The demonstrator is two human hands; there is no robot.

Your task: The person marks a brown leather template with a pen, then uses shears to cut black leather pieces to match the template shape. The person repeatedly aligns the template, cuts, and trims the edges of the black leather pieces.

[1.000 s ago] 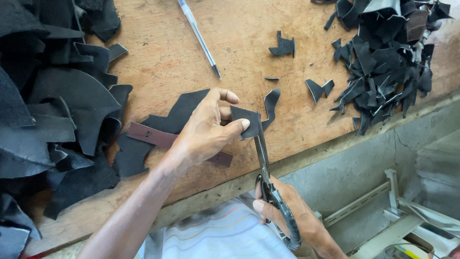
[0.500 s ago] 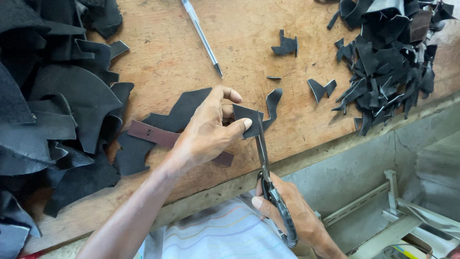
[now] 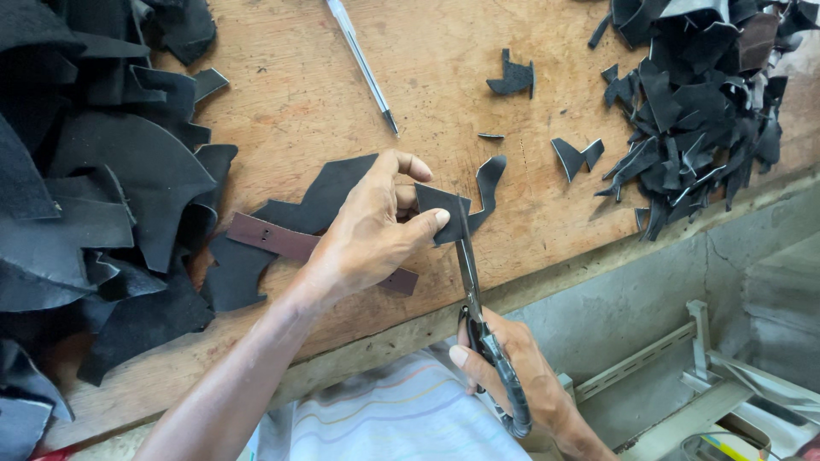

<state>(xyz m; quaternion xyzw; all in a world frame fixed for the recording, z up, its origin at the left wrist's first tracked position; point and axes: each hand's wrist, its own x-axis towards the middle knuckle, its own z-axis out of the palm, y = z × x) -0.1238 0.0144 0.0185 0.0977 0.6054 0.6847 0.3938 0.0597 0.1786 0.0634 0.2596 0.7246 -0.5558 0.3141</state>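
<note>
A heap of large black leather pieces [image 3: 94, 196] fills the left side of the worn wooden workbench [image 3: 282, 94]. Just right of it a narrow brown leather strap [image 3: 273, 241] lies across a flat black leather sheet [image 3: 316, 205]. The left hand [image 3: 367, 230] rests over both, thumb and fingers pinching a small black leather piece [image 3: 440, 209] near the table's near edge. The blades of the metal scissors [image 3: 470, 273] bite into that piece from below; the right hand [image 3: 512, 367] grips their handles, fingers closed through the loops. Far off lies a clear ballpoint pen [image 3: 363, 61], and at far right a pile of black leather offcuts [image 3: 700, 102]
</note>
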